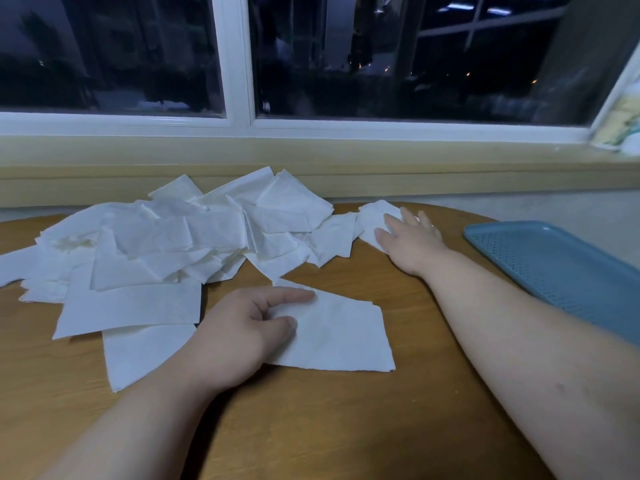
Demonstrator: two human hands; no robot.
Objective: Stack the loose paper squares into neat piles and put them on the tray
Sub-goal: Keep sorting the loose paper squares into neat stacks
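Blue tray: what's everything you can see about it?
The blue tray looks plastic, with a raised rounded rim and a floor dotted with tiny holes or bumps. It lies flat on the wooden table at right, partly cut off by the frame, nothing showing on it. The right forearm passes beside it; contact unclear.

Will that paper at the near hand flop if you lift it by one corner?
Probably floppy: the paper that the left hand pinches looks thin and creased, like tissue. Likely very light, so it may slide on the smooth table. It may tear if tugged.
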